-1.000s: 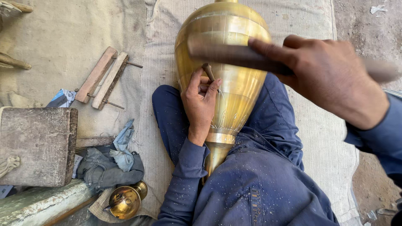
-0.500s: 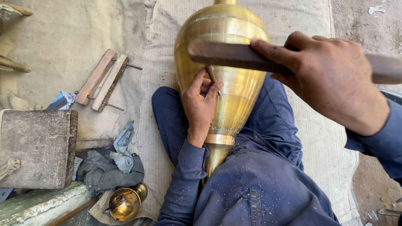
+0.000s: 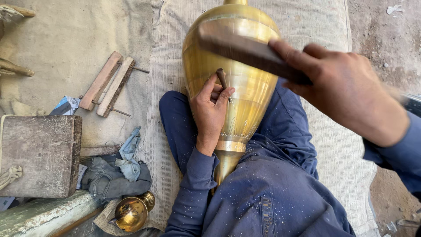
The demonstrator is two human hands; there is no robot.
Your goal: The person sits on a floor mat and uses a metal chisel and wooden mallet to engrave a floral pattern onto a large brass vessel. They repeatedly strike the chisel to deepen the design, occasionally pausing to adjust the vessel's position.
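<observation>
Big brass vase (image 3: 234,83) lying across the lap, fat end away, narrow neck tucked down between the blue-trousered legs, resting on the woven mat (image 3: 333,145) spread over the ground. Left hand (image 3: 210,112) pressed against the side of the brass body, grip pinched shut on a short dark punch (image 3: 222,80) with its tip set on the metal. Right hand (image 3: 346,94) raised over the wide shoulder, grip wrapped tight round a flat wooden mallet (image 3: 245,50), its far end blurred, hovering above the punch head and not touching it. Progress-wise, looks somewhere in the middle: bands ringing the upper body and a row of leaf-like cuts low down near the collar already showing, but the long stretch of belly around the punch tip plain and smooth, so probably plenty of surface left to work. Hard to tell how fine the marks under the left palm are, too small and partly covered. Off to the left on the canvas: a pair of wooden slats with nails (image 3: 109,85), a worn wooden block (image 3: 41,156), a heap of grey and blue rags (image 3: 116,175), and a small brass pot (image 3: 131,213) sitting near the knee, well apart from the hands. Specks of metal dust all over the blue trousers
</observation>
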